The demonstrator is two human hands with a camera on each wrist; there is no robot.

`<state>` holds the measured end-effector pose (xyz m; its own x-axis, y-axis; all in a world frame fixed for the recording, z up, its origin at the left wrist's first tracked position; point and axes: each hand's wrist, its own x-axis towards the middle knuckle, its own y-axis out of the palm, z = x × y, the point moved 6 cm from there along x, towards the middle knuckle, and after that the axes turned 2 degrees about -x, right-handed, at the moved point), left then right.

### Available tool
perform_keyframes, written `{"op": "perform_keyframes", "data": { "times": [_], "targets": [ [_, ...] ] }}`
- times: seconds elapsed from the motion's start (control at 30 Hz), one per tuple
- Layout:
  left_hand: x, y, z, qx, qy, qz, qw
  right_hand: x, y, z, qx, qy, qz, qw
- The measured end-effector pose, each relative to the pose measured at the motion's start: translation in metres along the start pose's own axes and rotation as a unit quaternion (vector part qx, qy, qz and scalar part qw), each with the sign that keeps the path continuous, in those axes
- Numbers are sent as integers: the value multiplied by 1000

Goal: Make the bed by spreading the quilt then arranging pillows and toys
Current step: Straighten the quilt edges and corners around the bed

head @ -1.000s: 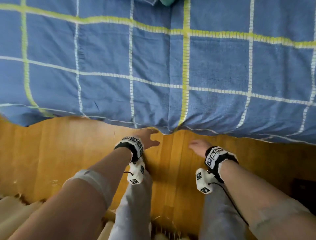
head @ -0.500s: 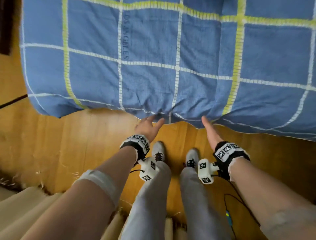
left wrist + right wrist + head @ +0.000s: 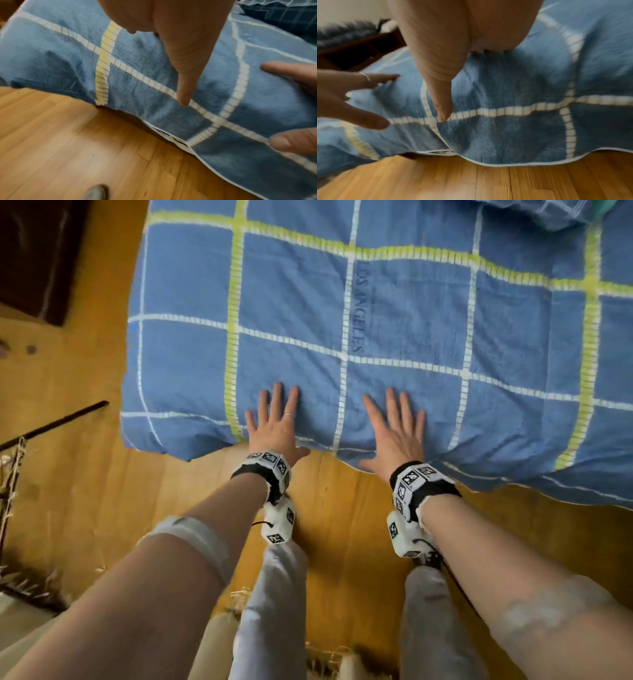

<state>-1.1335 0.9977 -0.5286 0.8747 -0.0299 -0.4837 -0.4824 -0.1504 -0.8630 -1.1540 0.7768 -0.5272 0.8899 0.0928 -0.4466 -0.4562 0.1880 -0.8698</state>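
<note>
Fingers straight and spread, the left hand (image 3: 274, 424) presses flat on the blue checked quilt (image 3: 411, 320) at 9 o'clock of the right hand (image 3: 397, 429), equally splayed, gripping nothing. Only the wrist views show the quilt's white-piped hem (image 3: 505, 164) hanging over the wooden floor (image 3: 68, 148). Half a second ago both hands reached below that edge.
</note>
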Motion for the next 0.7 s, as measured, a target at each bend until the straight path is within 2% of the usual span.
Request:
{"op": "perform_keyframes", "data": {
  "times": [0.07, 0.17, 0.3, 0.47, 0.57, 0.7],
  "targets": [
    [25, 5, 33, 17, 5, -10, 1000, 23, 20, 14, -18, 52, -3, 998],
    [59, 2, 70, 55, 33, -42, 997, 46, 34, 20, -30, 135, -63, 988],
    [83, -5, 87, 77, 93, 0, 993, 59, 36, 25, -52, 178, -80, 979],
    [68, -32, 91, 63, 119, 85, 987, 48, 14, 46, -5, 200, 6, 980],
    [41, -58, 103, 43, 107, 72, 991, 29, 2, 86, 69, 172, -2, 983],
    [8, -84, 145, -3, 38, 22, 999, 2, 1, 150, 177, 149, -48, 972]
  ]
}}
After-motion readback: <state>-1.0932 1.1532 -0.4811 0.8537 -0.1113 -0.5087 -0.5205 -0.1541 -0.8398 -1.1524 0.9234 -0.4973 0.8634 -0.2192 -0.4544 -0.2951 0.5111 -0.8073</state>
